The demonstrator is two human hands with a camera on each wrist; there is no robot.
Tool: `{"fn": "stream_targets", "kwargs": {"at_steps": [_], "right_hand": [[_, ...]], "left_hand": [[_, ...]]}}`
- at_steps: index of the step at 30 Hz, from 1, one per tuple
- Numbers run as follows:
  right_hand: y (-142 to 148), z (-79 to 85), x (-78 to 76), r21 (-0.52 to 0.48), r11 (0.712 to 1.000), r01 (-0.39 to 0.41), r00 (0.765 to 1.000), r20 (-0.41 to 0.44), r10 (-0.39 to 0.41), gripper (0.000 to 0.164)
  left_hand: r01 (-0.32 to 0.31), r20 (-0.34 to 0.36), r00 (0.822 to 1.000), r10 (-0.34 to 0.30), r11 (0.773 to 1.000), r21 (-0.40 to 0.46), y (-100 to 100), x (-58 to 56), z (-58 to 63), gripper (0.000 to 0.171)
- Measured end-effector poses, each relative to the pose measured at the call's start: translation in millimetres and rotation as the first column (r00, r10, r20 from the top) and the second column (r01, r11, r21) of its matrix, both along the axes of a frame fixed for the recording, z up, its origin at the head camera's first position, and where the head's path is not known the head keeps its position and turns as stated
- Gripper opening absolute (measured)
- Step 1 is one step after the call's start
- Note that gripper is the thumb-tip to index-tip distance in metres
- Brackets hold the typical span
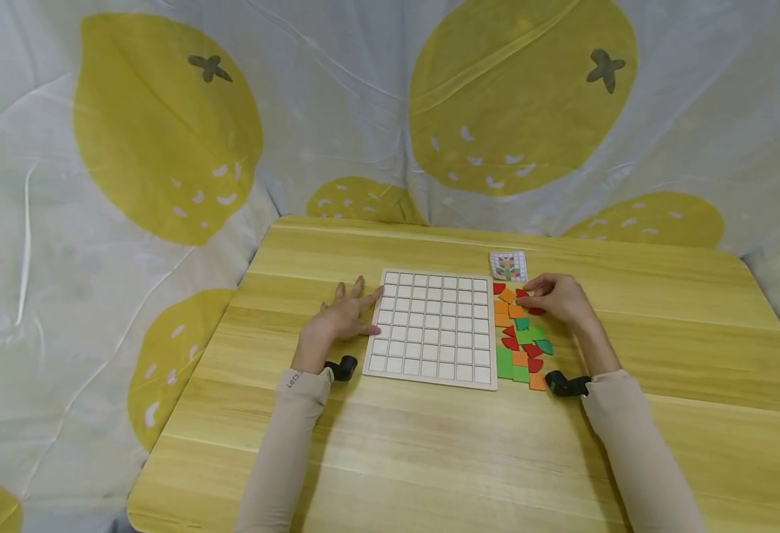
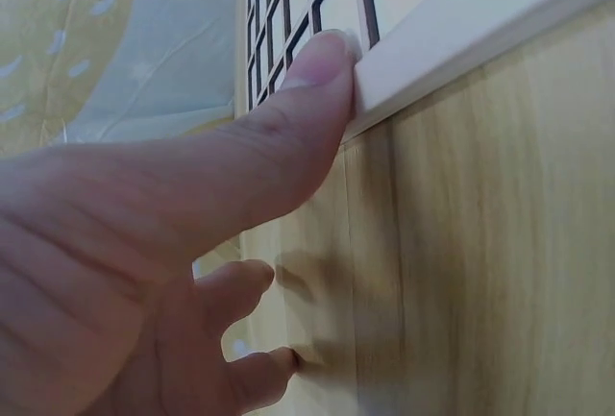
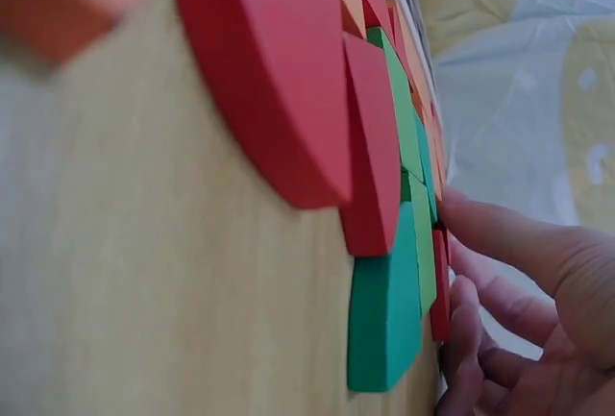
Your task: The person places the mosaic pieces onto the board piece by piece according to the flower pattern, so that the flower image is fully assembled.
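A pale wooden board with a square grid lies flat on the table. Beside its left edge my left hand has its fingers spread, and its thumb rests on the board's rim. Flat colored wooden pieces in red, orange and green lie along the right side. My right hand is at the far end of these pieces, thumb and fingers pinching a red piece. A curved red piece and a teal piece lie closer to the right wrist camera. Fingers partly cover the pinched piece.
A small picture card with a colored design on a grid lies behind the pieces. The wooden table extends around the board. Behind it hangs a lemon-print cloth.
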State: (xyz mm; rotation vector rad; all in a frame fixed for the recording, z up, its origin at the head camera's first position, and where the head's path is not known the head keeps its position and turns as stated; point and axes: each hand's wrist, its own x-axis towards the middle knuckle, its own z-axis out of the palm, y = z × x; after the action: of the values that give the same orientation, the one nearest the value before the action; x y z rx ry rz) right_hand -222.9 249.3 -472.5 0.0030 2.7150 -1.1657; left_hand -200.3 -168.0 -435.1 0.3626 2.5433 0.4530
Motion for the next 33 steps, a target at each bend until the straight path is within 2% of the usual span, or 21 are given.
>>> {"fn": "stream_targets", "kwargs": {"at_steps": [8,17,26,33], "right_hand": [[1.8,-0.8,0.2,-0.002,0.999,-0.032,0.999,-0.008,0.032,0.036],[-1.9,2.3,0.8,0.052,0.999,-0.015,1.000,0.006,0.015,0.036],[2.9,7.3,4.4,-0.058,0.997,-0.046,0.998,0.046,0.049,0.037],[1.0,8.1,8.0,-0.097,0.995,-0.013,0.998,0.053,0.018,0.038]], "left_hand": [[0.020,0.024,1.000,-0.020,1.000,-0.001,-1.7,-2.5,-0.5,0.083],[0.032,0.035,0.999,-0.032,0.999,0.002,-3.4,-4.1,-1.6,0.084],[0.031,0.044,0.999,-0.031,0.999,0.012,-3.8,-6.1,-2.8,0.085],[0.045,0.039,0.998,-0.045,0.999,0.014,-3.0,-4.8,-3.0,0.086]]}}
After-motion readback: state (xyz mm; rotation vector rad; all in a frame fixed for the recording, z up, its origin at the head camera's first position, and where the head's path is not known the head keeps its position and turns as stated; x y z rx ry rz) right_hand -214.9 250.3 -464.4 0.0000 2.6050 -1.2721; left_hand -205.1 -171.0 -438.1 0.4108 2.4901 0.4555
